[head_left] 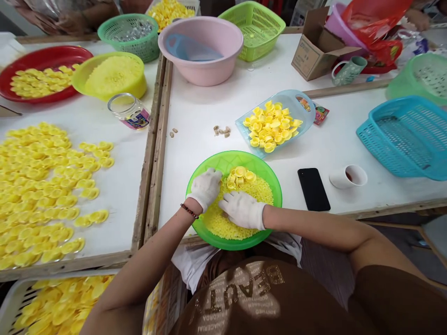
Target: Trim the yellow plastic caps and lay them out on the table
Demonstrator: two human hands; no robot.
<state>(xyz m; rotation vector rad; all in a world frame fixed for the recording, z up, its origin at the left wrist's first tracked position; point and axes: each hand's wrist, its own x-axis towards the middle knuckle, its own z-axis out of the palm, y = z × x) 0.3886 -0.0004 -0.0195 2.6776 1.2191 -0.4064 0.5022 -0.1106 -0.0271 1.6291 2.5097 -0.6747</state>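
Place: a small hand-assembly workshop, by the look of it.
Tables (pixel 195 111): white-topped, wood-edged, people (pixel 71 18) across.
Yellow pieces (pixel 38 163): dozens alike, spread out or heaped in baskets (pixel 17 298).
Gloves (pixel 244 211): a white pair, in a green basin (pixel 274 181).

The white table (pixel 195 111) was split by wooden strips (pixel 153 158). Taking the green basin (pixel 244 160) over its near edge as the clock's centre, brown pods (pixel 226 131) lay at twelve, with a pink basin (pixel 209 77) farther back, toward eleven. A light-blue scoop (pixel 295 100) lay at one, a black phone (pixel 313 189) at three, and a white cup (pixel 337 178) just past it. Across the strips, a glass jar (pixel 136 118) stood at ten and flat yellow pieces (pixel 31 172) spread at nine.
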